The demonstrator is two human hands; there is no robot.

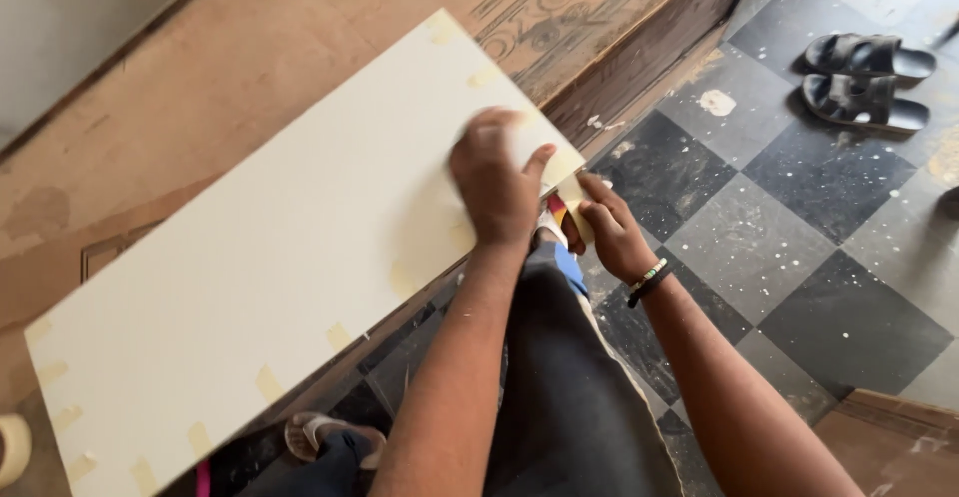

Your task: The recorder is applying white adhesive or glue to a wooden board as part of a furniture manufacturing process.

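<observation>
Checkered floor, white panel (260,267) under left hand (494,182)

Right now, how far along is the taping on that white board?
Looks mostly done: strips of masking tape already line the near edge and left end of the white board. In hand: the left hand presses the board's right corner while the right hand holds the tape roll there. The far edge shows only a few strips.

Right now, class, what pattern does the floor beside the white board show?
A black and grey checkerboard of tiles, speckled with pale paint spots; it shows in the head view.
</observation>
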